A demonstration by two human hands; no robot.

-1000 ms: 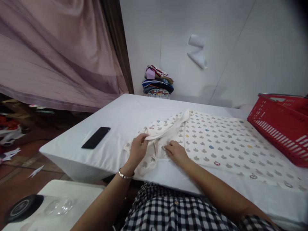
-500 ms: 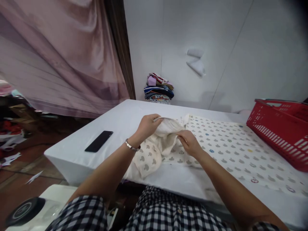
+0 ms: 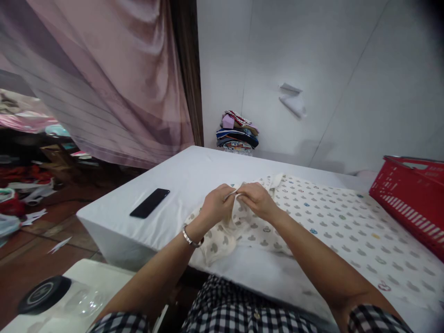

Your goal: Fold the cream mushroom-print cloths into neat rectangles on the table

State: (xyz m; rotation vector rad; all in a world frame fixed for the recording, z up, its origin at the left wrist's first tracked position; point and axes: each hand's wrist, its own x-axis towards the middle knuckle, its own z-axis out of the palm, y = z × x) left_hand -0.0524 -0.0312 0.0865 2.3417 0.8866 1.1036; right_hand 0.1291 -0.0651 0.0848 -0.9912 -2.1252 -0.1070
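Observation:
Cream fabric printed with grey animal heads (image 3: pixel 333 219) spreads over the white-covered table (image 3: pixel 204 169); its near left end is gathered up in folds. My left hand (image 3: pixel 219 202) pinches a raised edge of that cloth between thumb and fingers. Right beside it, my right hand (image 3: pixel 255 198) pinches the same edge, so the fingertips of both hands nearly meet. Below them the bunched part of the cloth hangs and rests at the table's front edge. What lies inside the folds is hidden.
A black phone (image 3: pixel 150 203) lies on the left of the table. The red plastic basket (image 3: pixel 412 199) stands at the right on the cloth's far side. Folded clothes (image 3: pixel 237 132) are stacked behind the table. A pink curtain (image 3: pixel 138 83) hangs at left.
My hands were apart, holding the cloth spread between them; now they have come together at one edge. The view has shifted slightly left.

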